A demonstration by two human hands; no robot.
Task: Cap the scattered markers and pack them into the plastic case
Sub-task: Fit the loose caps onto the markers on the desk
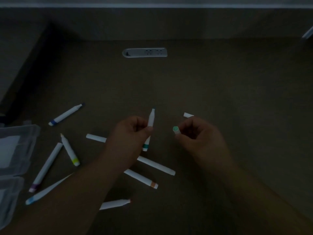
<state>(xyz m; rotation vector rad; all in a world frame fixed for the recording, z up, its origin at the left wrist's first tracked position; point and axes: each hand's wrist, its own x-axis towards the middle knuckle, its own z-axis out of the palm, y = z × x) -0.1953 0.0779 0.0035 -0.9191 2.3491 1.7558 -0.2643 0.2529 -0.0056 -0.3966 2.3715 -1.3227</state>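
The scene is dim. My left hand (130, 133) pinches an uncapped white marker with a teal band (151, 119), tip pointing up and away. A short way to its right, my right hand (198, 134) pinches a white cap with a teal end (175, 130). Several white markers lie scattered on the brown table: one with a blue band (65, 114), one with a yellow band (70, 150), one with a purple band (45, 167), one with a light-blue band (44, 192), one with an orange band (141, 178). The clear plastic case (25, 131) lies open at the left edge.
Loose white caps or marker pieces lie at mid-table (96, 138), behind my right hand (187, 115) and below my hands (156, 165). Another uncapped marker (115, 204) lies near my left forearm. A socket panel (144, 52) is set into the table's far side.
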